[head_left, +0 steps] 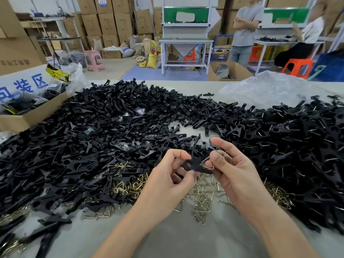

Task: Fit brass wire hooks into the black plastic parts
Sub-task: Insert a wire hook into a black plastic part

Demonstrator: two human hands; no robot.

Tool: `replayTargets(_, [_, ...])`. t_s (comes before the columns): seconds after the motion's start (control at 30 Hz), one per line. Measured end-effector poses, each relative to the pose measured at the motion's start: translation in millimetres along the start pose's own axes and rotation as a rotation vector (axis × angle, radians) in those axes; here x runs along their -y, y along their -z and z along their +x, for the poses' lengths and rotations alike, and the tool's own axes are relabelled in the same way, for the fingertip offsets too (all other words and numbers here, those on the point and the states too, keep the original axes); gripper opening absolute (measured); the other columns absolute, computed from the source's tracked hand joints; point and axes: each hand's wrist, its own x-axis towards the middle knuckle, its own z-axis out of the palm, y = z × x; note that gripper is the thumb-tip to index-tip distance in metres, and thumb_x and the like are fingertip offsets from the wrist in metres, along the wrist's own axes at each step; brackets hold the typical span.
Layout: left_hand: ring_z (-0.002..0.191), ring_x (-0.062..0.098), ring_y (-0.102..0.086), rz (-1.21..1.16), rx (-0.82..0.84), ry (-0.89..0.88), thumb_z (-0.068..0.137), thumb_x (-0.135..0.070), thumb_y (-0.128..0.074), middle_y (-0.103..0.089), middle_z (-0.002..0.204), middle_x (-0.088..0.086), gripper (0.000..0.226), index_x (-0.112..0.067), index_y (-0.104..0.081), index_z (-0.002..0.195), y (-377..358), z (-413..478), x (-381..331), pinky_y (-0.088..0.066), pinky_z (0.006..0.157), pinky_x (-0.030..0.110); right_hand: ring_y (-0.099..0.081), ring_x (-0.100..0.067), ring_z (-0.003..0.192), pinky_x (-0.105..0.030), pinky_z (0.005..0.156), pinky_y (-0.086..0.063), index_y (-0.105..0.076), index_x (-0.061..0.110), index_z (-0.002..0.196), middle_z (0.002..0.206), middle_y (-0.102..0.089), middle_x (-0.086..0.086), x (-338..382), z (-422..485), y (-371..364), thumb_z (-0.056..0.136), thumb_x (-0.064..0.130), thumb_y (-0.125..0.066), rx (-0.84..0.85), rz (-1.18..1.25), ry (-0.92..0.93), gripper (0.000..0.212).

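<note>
A: Entry: where is the part [193,165]?

B: Held in the air between both hands, above the loose hooks [201,194] on the table [176,229]. Its long axis runs left to right, dipping slightly at the right end.

A: Fingers?

B: The left hand [167,175] pinches the part's ringed left end between curled thumb and fingertips. The right hand [229,164] pinches the hook [206,160] at the part's right end, thumb on top, index finger raised and straighter.

A: Hook seated?

B: Cannot tell. It overlaps the part's right end (the thumb hides the joint).

A: Which hand is nearer the hook?

B: The right. Judgement: the next push runs along the part's axis, toward its left end, with the left hand bracing. Both palms are turned inward, wrists low beneath the part.
</note>
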Motion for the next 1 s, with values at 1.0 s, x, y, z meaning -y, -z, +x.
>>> replayTargets(1.0, [0.071, 0.043, -0.049, -0.132, -0.071, 0.0, 0.094, 0.0, -0.059, -0.069, 0.092, 0.006, 0.033, -0.032, -0.052, 0.096, -4.1, 1.3, -4.3, -0.04, 0.059, 0.028, -0.07, -0.012, 0.063, -0.027, 0.069, -0.062, -0.081, 0.022, 0.084, 0.074, -0.069, -0.006, -6.1, -2.4, -9.3, 0.069, 0.013, -0.074, -0.059, 0.024, 0.01, 0.019])
